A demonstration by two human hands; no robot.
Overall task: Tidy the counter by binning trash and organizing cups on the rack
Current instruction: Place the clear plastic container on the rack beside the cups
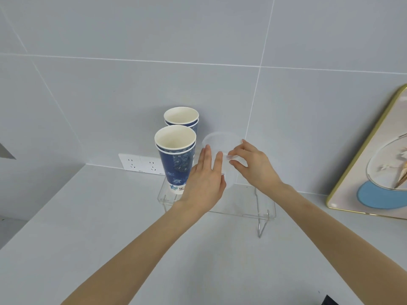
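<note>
Head view looks down on a pale grey counter [110, 227] against a grey tiled wall [132, 84]; a clear acrylic rack [246, 205] with a bent wire leg [262, 227] stands near the wall. 2 stacks of blue patterned paper cups sit upright on the rack's left end; the front stack [176, 157] shows 2 nested rims, and the rear stack [181, 116] just behind it, close to the wall, also shows 2 rims. A translucent plastic cup [222, 146] stands just right of the front stack, upright, its mouth open upward; whether its base rests on the rack cannot be told, as the hands cover it.

The left hand [204, 183] is spread, fingers straight and pointing up, palm laid against the near left side of the plastic cup; it is not curled round it. The right hand [253, 161] pinches the cup's right rim, thumb and forefinger closed on the edge, the other fingers curled above.

A white double wall socket [141, 164] sits low on the wall left of the cups. A gold-rimmed tray [374, 161] with a blue patch and a printed design leans at the right edge, well apart from the rack.
</note>
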